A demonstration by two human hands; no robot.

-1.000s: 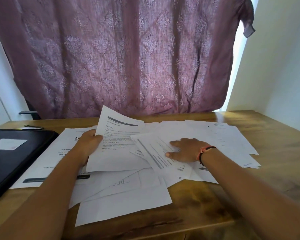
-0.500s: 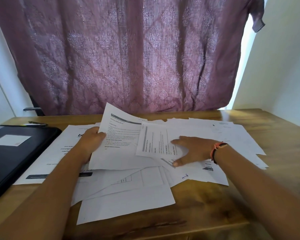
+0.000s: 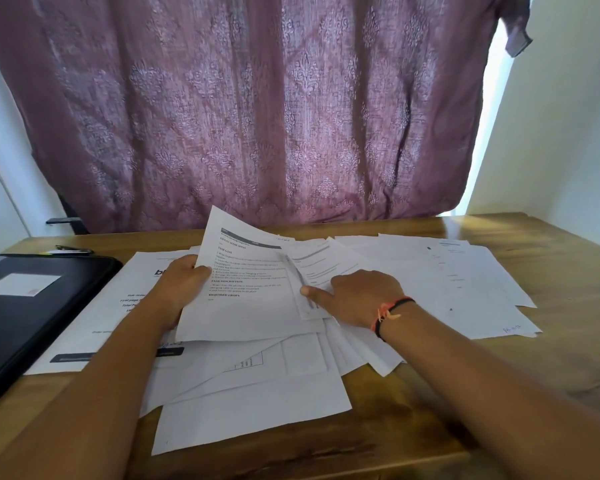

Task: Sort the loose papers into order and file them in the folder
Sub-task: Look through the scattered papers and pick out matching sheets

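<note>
Many loose white papers (image 3: 458, 282) lie scattered and overlapping across the wooden table. My left hand (image 3: 182, 287) grips the left edge of a printed sheet (image 3: 243, 306) with bold headings, its far end lifted off the pile. My right hand (image 3: 357, 296), with a red and black wristband, rests on a second printed sheet (image 3: 321, 268) and pinches its left edge, which curls up against the held sheet. A closed black folder (image 3: 32, 306) with a white label lies at the left edge of the table.
A purple patterned curtain (image 3: 257, 109) hangs right behind the table. A pen (image 3: 73, 251) lies just beyond the folder. Bare wood (image 3: 568, 368) shows at the right and along the front edge. White walls stand on both sides.
My right hand has dragged the second printed sheet leftward over the pile and now lifts its left edge beside the sheet in my left hand. My left hand has kept its grip.
</note>
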